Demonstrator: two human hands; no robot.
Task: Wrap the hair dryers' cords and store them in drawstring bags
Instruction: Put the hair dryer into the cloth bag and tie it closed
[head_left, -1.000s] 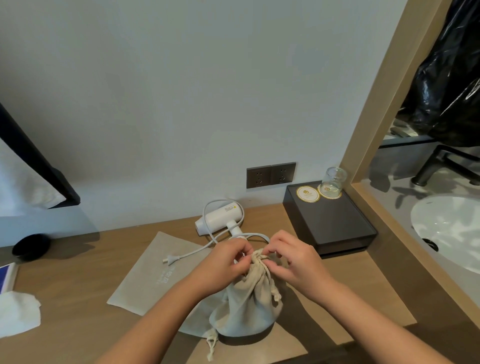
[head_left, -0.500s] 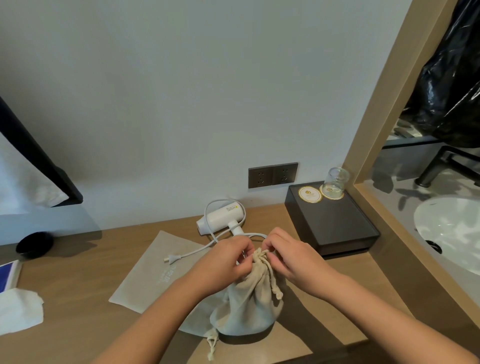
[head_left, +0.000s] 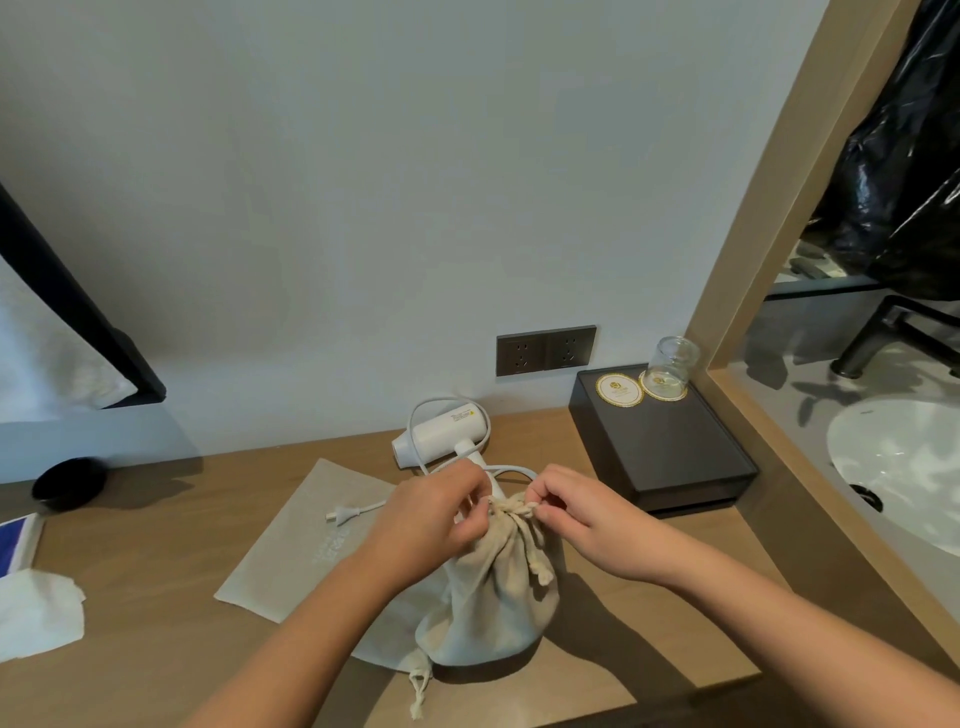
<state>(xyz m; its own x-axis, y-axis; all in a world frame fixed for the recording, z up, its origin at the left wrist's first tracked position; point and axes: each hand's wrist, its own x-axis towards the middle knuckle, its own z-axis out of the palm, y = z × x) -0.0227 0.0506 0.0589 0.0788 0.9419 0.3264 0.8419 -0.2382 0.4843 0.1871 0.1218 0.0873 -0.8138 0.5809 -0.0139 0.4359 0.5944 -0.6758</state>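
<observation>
Since a moment ago both my hands have closed in tighter on the neck of the filled drawstring bag (head_left: 493, 587), which stands at the front of the wooden counter (head_left: 156, 571). From left: my left hand (head_left: 436, 514) pinches the gathered mouth, my right hand (head_left: 576, 519) grips the drawstring (head_left: 519, 512). One dryer appears bagged, though its contents are hidden; the white hair dryer (head_left: 441, 434) behind lies with its cord (head_left: 363, 512) loose over an empty flat bag (head_left: 311, 535). Whether a knot is tied, I cannot tell.

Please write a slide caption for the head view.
Both hands tie a filled drawstring bag; white dryer waits.
</observation>
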